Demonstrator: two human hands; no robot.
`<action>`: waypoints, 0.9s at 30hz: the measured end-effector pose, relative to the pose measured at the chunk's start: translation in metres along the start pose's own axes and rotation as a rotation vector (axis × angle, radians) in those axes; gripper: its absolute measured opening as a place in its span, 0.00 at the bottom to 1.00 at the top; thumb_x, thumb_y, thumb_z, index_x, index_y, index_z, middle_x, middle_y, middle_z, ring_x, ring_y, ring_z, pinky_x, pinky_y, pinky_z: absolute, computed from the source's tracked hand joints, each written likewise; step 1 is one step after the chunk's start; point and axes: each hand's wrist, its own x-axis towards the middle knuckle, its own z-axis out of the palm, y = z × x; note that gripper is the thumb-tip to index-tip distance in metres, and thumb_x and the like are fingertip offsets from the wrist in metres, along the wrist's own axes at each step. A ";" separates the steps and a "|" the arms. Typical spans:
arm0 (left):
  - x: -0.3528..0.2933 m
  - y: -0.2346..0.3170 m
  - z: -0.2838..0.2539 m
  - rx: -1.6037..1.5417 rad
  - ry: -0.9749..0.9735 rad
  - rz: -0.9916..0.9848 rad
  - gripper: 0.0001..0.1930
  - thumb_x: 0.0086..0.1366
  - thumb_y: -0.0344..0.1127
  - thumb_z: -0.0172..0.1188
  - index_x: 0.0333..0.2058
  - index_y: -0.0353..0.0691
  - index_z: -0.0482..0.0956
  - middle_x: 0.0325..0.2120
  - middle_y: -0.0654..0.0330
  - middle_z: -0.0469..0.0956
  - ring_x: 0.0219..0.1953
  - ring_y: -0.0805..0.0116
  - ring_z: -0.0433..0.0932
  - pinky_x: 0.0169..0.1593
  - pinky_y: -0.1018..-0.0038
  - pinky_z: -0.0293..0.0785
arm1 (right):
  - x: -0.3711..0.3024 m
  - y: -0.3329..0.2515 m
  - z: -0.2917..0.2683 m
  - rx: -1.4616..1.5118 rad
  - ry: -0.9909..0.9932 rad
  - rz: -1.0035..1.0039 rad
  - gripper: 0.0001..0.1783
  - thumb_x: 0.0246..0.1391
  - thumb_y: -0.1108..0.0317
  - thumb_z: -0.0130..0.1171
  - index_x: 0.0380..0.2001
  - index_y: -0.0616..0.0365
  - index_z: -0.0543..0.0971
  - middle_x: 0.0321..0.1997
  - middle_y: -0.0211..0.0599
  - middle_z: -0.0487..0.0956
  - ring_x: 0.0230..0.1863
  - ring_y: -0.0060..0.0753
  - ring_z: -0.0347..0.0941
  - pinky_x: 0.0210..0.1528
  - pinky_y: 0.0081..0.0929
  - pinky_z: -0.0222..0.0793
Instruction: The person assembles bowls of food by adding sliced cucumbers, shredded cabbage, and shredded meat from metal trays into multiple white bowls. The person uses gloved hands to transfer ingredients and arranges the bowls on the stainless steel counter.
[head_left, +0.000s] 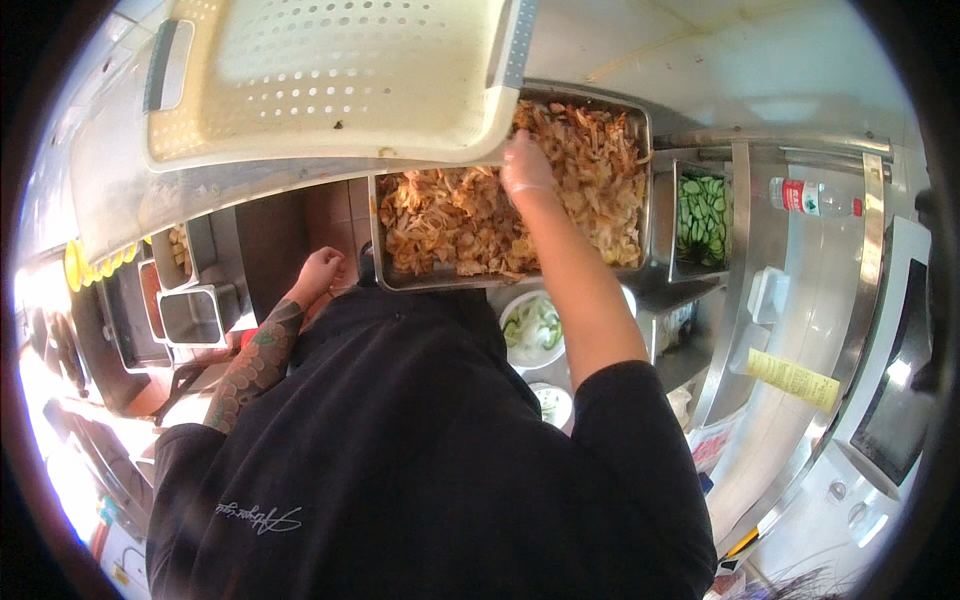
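A metal tray (645, 200) full of shredded browned meat (460, 215) lies in front of me. My right hand (527, 172), in a clear thin glove, reaches over the meat beside the corner of a cream perforated basket (330, 120). Its fingers look curled in, and their tips are hard to see, so what they hold cannot be made out. My left hand (323, 273) is bare and hangs near my waist, left of the tray. Its fingers are loosely closed, with nothing visible in them.
Sliced cucumber (702, 215) fills a metal pan right of the tray. Beyond it are a plastic bottle (815, 197) and a yellow paper slip (793, 380). A white bowl (535, 330) of pale green slices sits below the tray. A metal container (195, 316) stands at left.
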 end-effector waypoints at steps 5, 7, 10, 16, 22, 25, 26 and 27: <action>-0.008 -0.040 -0.012 -0.057 0.035 -0.073 0.11 0.68 0.36 0.53 0.42 0.35 0.78 0.29 0.59 0.79 0.26 0.70 0.78 0.27 0.74 0.75 | 0.018 0.031 0.013 0.452 -0.232 0.069 0.16 0.62 0.72 0.54 0.52 0.61 0.76 0.53 0.50 0.77 0.51 0.41 0.77 0.55 0.36 0.74; -0.018 -0.069 -0.025 -0.103 0.051 -0.170 0.13 0.67 0.38 0.55 0.41 0.35 0.78 0.26 0.61 0.78 0.24 0.70 0.77 0.24 0.72 0.74 | 0.006 0.041 0.013 0.467 -0.398 0.041 0.19 0.60 0.66 0.58 0.53 0.57 0.76 0.47 0.44 0.80 0.47 0.39 0.77 0.53 0.35 0.73; -0.034 -0.113 -0.041 -0.137 0.130 -0.367 0.12 0.66 0.38 0.54 0.42 0.36 0.78 0.22 0.63 0.75 0.21 0.71 0.74 0.21 0.73 0.72 | -0.024 0.044 0.001 0.206 -0.345 -0.183 0.21 0.57 0.55 0.63 0.50 0.54 0.78 0.41 0.41 0.80 0.40 0.35 0.76 0.48 0.34 0.74; -0.047 -0.156 -0.064 -0.004 0.115 -0.377 0.09 0.67 0.32 0.48 0.42 0.36 0.74 0.25 0.58 0.77 0.24 0.65 0.80 0.23 0.67 0.78 | -0.057 -0.005 -0.008 0.038 -0.182 -0.148 0.29 0.57 0.47 0.61 0.54 0.55 0.74 0.47 0.48 0.79 0.46 0.42 0.79 0.46 0.40 0.78; -0.029 -0.091 -0.046 -0.014 0.094 -0.327 0.10 0.68 0.37 0.50 0.42 0.40 0.77 0.29 0.61 0.78 0.27 0.68 0.81 0.25 0.69 0.78 | -0.021 -0.038 0.021 0.098 -0.064 0.061 0.30 0.53 0.54 0.62 0.53 0.63 0.73 0.45 0.50 0.82 0.45 0.46 0.80 0.50 0.36 0.77; -0.018 -0.045 -0.028 -0.022 0.060 -0.268 0.10 0.69 0.37 0.51 0.43 0.40 0.78 0.29 0.61 0.79 0.27 0.70 0.79 0.28 0.71 0.76 | -0.005 -0.035 0.026 0.196 -0.006 0.166 0.21 0.53 0.60 0.60 0.47 0.60 0.78 0.42 0.49 0.83 0.46 0.43 0.81 0.49 0.33 0.76; -0.015 -0.033 -0.023 -0.023 0.047 -0.241 0.10 0.69 0.37 0.51 0.43 0.40 0.78 0.29 0.62 0.79 0.27 0.71 0.79 0.29 0.72 0.76 | -0.002 -0.034 0.027 0.214 -0.013 0.162 0.19 0.54 0.61 0.60 0.46 0.60 0.79 0.42 0.48 0.83 0.46 0.44 0.81 0.48 0.32 0.76; -0.013 -0.023 -0.017 -0.026 0.033 -0.210 0.10 0.70 0.37 0.51 0.43 0.40 0.78 0.29 0.62 0.79 0.27 0.72 0.78 0.30 0.73 0.75 | 0.000 -0.032 0.026 0.231 -0.024 0.149 0.17 0.56 0.62 0.58 0.45 0.60 0.79 0.41 0.47 0.83 0.44 0.42 0.81 0.47 0.32 0.76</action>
